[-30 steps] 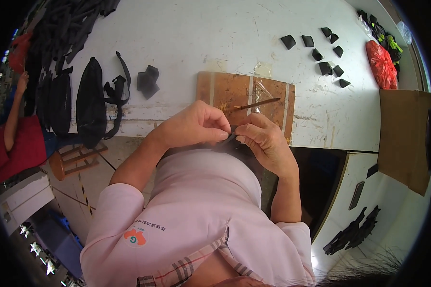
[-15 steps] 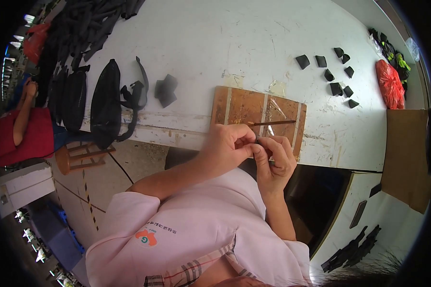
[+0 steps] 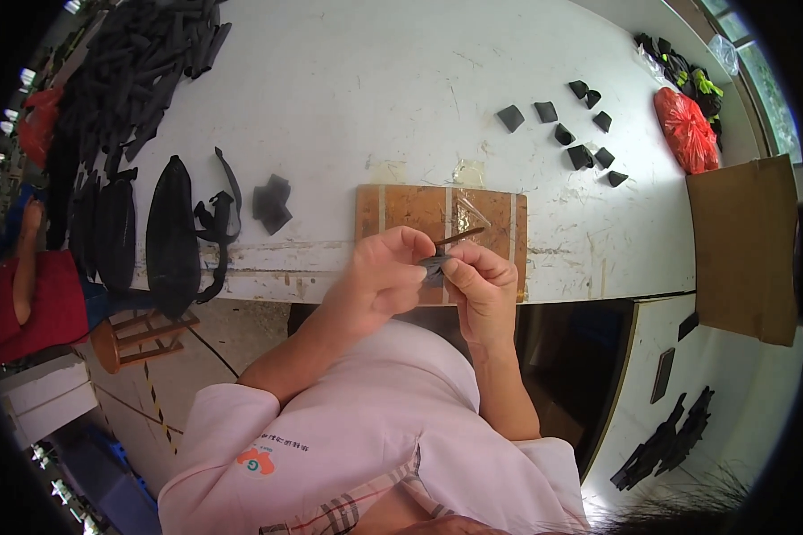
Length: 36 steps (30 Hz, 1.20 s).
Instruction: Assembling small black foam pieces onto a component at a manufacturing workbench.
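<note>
Both of my hands meet over the near edge of a brown wooden board [image 3: 397,209] striped with clear tape. A small dark piece [image 3: 434,263], like black fabric or foam, is pinched between the thumb and fingers of my right hand [image 3: 484,283]. My left hand [image 3: 375,278], slightly blurred, has its curled fingers against the piece's left side. A thin brown stick [image 3: 459,236] slants up to the right just beyond the fingertips; its left end is hidden, and I cannot tell whether a hand holds it.
Several small black pieces [image 3: 580,157] lie far right, near a red plastic bag [image 3: 687,131] and a cardboard box [image 3: 742,250]. At left are black pouches [image 3: 169,227] with straps, a dark folded piece [image 3: 272,203] and a heap of black strips [image 3: 138,71]. A person in red [image 3: 36,303] is beyond.
The view has shifted, moving the board left and lower in it. My hands have parted slightly, exposing more of the dark piece. The stick lies at a steeper slant and shows less of its length.
</note>
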Motion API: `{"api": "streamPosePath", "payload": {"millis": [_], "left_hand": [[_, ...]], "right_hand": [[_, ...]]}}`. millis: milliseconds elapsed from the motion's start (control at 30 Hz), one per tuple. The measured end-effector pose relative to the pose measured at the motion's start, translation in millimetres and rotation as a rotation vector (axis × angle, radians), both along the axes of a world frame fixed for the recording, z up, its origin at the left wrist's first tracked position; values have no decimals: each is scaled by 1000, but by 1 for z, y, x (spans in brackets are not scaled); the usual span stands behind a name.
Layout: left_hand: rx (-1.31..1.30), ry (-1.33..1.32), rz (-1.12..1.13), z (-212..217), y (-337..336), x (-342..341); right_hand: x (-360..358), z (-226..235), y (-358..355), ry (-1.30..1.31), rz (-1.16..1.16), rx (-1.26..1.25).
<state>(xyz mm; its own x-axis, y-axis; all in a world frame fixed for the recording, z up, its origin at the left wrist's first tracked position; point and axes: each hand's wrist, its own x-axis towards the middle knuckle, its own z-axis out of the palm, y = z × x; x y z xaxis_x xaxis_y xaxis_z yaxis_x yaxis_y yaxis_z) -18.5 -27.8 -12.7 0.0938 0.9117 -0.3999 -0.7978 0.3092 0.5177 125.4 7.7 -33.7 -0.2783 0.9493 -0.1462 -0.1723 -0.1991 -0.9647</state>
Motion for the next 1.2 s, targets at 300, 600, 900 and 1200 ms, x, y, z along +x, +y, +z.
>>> {"api": "streamPosePath", "payload": {"millis": [300, 600, 900, 1200], "left_hand": [[119, 12, 158, 12, 20, 12], [-40, -296, -112, 3, 26, 3], [911, 1166, 138, 24, 43, 11], [510, 148, 264, 12, 31, 11]], "right_hand": [[11, 39, 15, 222, 219, -255], [8, 22, 50, 175, 416, -128], [10, 34, 35, -253, -2, 573], [3, 53, 28, -380, -48, 813]]}}
